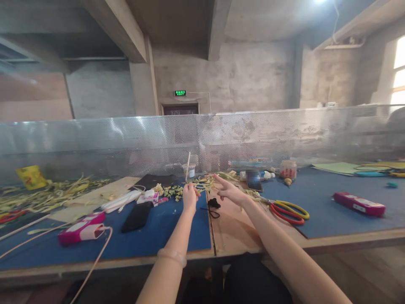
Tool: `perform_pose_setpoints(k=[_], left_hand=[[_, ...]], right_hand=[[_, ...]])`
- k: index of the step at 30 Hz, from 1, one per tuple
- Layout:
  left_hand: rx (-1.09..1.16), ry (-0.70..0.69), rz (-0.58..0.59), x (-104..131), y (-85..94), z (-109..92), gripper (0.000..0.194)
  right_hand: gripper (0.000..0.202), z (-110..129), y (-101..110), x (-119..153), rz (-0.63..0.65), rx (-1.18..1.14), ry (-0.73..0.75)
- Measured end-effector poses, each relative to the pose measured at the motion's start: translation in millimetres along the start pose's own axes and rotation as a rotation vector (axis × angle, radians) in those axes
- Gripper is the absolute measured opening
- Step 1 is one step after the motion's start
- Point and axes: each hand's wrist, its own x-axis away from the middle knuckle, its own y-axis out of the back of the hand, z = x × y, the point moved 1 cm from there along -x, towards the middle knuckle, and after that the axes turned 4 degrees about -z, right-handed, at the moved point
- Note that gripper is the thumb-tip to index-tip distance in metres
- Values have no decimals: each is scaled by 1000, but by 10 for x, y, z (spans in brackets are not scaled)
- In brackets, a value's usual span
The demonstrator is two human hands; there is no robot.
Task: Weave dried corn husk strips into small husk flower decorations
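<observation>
My left hand (190,197) is closed above the blue mat, its fingers wrapped together. A thin pale stick (188,165) rises upright from it, in front of a clear plastic cup (192,172). To the right, my right hand (232,192) hovers over the bare wooden strip with its index finger stretched out toward the left. The other fingers are loosely bent, and I see nothing in them. Dried yellow-green plant strips (205,184) lie behind and between the hands. Small green pieces (172,192) are heaped just left of my left hand.
Scissors with red and yellow handles (289,212) lie beside my right forearm. A black phone (137,216), a pink power strip (81,229) and its cable lie left; another pink power strip (360,204) lies right. A perforated metal screen (240,139) runs behind the table.
</observation>
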Motion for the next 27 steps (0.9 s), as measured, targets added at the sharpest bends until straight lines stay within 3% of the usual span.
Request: perform_pose_setpoints(k=[9,17,23,27], left_hand=[[203,129,221,97,-19,-175,35],[135,154,378,170,-69,-168,40],[9,78,248,128,-49,-80,34],[-66,11,137,68,-30,-22,32]], right_hand=[[87,0,-85,-9,-19,-3,11],[89,-63,-99,-31,-13,56,14],[88,-185,-80,-102,-4,200,1],[90,-102,-36,-159,34,357,8]])
